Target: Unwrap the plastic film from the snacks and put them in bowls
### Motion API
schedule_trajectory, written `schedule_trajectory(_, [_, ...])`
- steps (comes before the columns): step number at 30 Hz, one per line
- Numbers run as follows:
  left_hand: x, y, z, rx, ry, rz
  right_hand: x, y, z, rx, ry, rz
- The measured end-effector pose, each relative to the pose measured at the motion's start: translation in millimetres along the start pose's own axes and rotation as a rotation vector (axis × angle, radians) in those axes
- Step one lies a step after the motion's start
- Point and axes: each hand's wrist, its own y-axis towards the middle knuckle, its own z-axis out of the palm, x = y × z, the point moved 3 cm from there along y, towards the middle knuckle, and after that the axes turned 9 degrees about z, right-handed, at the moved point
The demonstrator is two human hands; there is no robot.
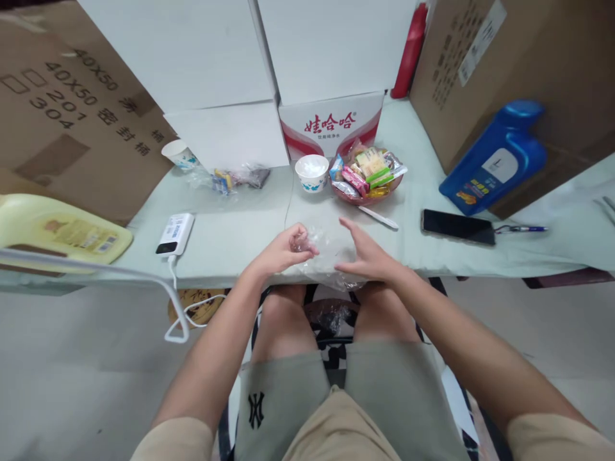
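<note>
A crumpled clear plastic bag lies at the table's front edge between my hands, partly hanging over it. My left hand has its fingers curled round the bag's left side. To the right of it, my right hand is open, thumb and forefinger wide apart, beside the bag. Just beyond stands a paper cup with a blue leaf pattern and something whitish inside. Next to it, a reddish bowl is heaped with wrapped snacks. A white plastic utensil lies in front of the bowl.
At the left are a yellow bottle, a white power bank with a cable, another paper cup and bagged snacks. A phone, a pen and a blue bottle are at the right. Cartons line the back.
</note>
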Motion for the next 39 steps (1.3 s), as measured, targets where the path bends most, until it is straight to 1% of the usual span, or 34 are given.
schedule_trajectory(2, [-19.1, -1.2, -5.4, 0.098, -0.037, -0.026, 8.4, 20.7, 9.5, 0.228, 0.228, 0.026])
schedule_trajectory(3, [-26.2, -1.5, -10.4, 0.113, -0.045, -0.033, 13.0, 26.3, 16.1, 0.346, 0.333, 0.055])
schedule_trajectory(4, [-30.8, -1.5, -17.0, 0.075, -0.045, -0.024, 17.3, 29.1, 22.8, 0.440, 0.424, 0.096])
schedule_trajectory(5, [-32.4, -1.4, -24.2, -0.012, -0.044, -0.005, 20.9, 30.0, 29.1, 0.486, 0.505, 0.149])
schedule_trajectory(6, [-30.3, -1.6, -30.5, -0.128, -0.049, 0.015, 23.2, 29.8, 34.4, 0.476, 0.579, 0.209])
schedule_trajectory(7, [-24.4, -2.6, -34.2, -0.243, -0.070, 0.025, 24.0, 28.8, 38.7, 0.418, 0.648, 0.274])
schedule_trajectory(8, [-14.7, -3.9, -34.1, -0.325, -0.105, 0.016, 23.5, 27.3, 42.4, 0.334, 0.707, 0.339])
schedule_trajectory(9, [-1.9, -5.3, -29.2, -0.341, -0.161, -0.019, 21.8, 25.3, 45.5, 0.249, 0.754, 0.400])
schedule_trajectory(10, [12.5, -6.6, -20.0, -0.284, -0.223, -0.073, 19.3, 22.9, 48.4, 0.180, 0.788, 0.452])
schedule_trajectory(11, [26.7, -8.1, -8.8, -0.196, -0.255, -0.117, 16.2, 20.5, 51.0, 0.139, 0.811, 0.488])
schedule_trajectory(12, [39.5, -9.9, 0.3, -0.175, -0.244, -0.133, 12.8, 18.1, 53.3, 0.128, 0.828, 0.509])
schedule_trajectory(13, [50.5, -11.7, 7.2, -0.188, -0.197, -0.140, 9.1, 16.0, 55.0, 0.139, 0.836, 0.517])
schedule_trajectory(15, [65.2, -14.0, 15.2, -0.207, -0.058, -0.130, 0.8, 12.5, 56.2, 0.182, 0.796, 0.511])
schedule_trajectory(17, [70.3, -14.5, 15.5, -0.199, 0.020, -0.122, -8.0, 10.4, 54.7, 0.195, 0.700, 0.514])
schedule_trajectory(18, [70.0, -14.4, 13.5, -0.188, 0.015, -0.126, -11.8, 9.9, 53.2, 0.186, 0.655, 0.522])
schedule_trajectory(20, [64.7, -14.6, 7.8, -0.166, -0.064, -0.152, -15.6, 9.3, 49.5, 0.156, 0.622, 0.530])
schedule_trajectory(22, [54.7, -16.6, 2.5, -0.149, -0.176, -0.188, -12.2, 7.1, 44.4, 0.133, 0.651, 0.501])
schedule_trajectory(24, [40.9, -21.2, -0.5, -0.129, -0.276, -0.197, -1.3, 0.9, 36.1, 0.095, 0.682, 0.421])
schedule_trajectory(28, [12.8, -35.3, -1.0, -0.096, -0.457, -0.123, 30.8, -22.6, 12.3, -0.003, 0.715, 0.192])
schedule_trajectory(30, [8.6, -40.1, 0.1, -0.097, -0.535, -0.105, 41.6, -32.0, 2.0, -0.044, 0.701, 0.067])
schedule_trajectory(31, [10.8, -40.8, 0.7, -0.109, -0.563, -0.114, 43.3, -34.3, -1.5, -0.068, 0.666, 0.006])
schedule_trajectory(33, [23.2, -39.2, 2.1, -0.157, -0.602, -0.172, 37.7, -34.5, -4.0, -0.132, 0.545, -0.072])
schedule_trajectory(35, [41.1, -35.9, 3.5, -0.243, -0.631, -0.243, 22.3, -32.0, 0.2, -0.169, 0.417, -0.066])
schedule_trajectory(36, [49.4, -34.2, 4.4, -0.284, -0.654, -0.259, 13.1, -31.6, 4.2, -0.164, 0.378, -0.049])
schedule_trajectory(39, [66.3, -30.6, 11.1, -0.319, -0.678, -0.292, -8.5, -38.4, 18.4, -0.087, 0.341, -0.036])
